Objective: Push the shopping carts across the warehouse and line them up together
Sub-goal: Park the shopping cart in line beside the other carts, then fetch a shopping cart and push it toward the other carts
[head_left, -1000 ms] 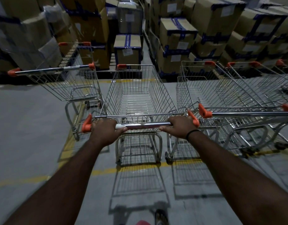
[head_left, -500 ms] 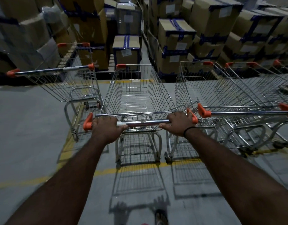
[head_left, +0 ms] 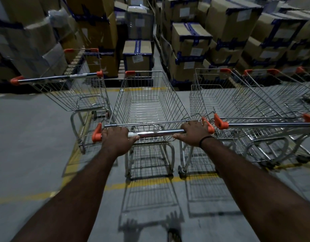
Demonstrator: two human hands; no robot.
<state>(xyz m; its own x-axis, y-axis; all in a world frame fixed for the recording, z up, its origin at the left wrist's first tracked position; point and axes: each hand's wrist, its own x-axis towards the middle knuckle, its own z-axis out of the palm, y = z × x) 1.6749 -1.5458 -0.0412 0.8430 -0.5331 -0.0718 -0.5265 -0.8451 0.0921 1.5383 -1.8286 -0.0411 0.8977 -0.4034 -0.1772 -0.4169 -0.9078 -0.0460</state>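
- Nearly aligned: middle cart (head_left: 150, 95) was gripped at its handle (head_left: 156, 132), left hand (head_left: 115, 140) and right hand (head_left: 194, 133) wrapped round it.
- Parked carts (head_left: 238, 102) were noted at 2 o'clock; stray cart (head_left: 72, 91) at 10 o'clock was judged outstanding.

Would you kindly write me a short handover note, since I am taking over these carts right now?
Left hand grips the handle bar near its left end; right hand grips it near the right end.
The held cart stands close beside the right cart, handles about level; the left cart stands farther ahead, askew.
Done: held cart is in the row, rear wheels near the yellow line.
Left: probably release it, then align the left cart.
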